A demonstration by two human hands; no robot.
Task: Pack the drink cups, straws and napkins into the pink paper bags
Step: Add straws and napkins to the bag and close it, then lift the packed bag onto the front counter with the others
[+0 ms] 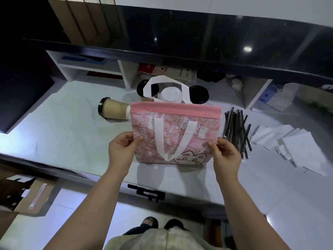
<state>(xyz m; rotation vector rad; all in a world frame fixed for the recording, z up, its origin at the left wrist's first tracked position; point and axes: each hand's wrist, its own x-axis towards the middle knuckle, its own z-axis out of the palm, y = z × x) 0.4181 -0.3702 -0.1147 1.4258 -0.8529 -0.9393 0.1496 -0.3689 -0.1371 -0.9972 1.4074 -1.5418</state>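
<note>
At centre of the white counter, the pink paper bag stands upright but flat, mouth shut along the plain pink top band, near handle drooping over the printed face, far handle arching up behind. Left hand pinches the bag's left edge between thumb and fingers; right hand pinches the right edge the same way, both roughly mid-height. Nothing packed yet, judging by how flat it sits. Step in hand looks like opening the bag. To do it well: shift the pinches up toward the band, get a thumb inside each side, pull front and back panels apart, then push the base out so it stands without support. Keep it low on the counter; it has little stiffness and will likely fold if released early. Directly behind: a white-lidded cup flanked by two black-lidded cups, the left one partly hidden by the handle. A brown cup lies on its side just left of the bag, touching or nearly so, lid pointing away from it; stand it up before loading. Right of the bag, wrapped dark straws lie in a loose pile, then white napkins fanned further right. Cups first, straws and napkins down the side.
</note>
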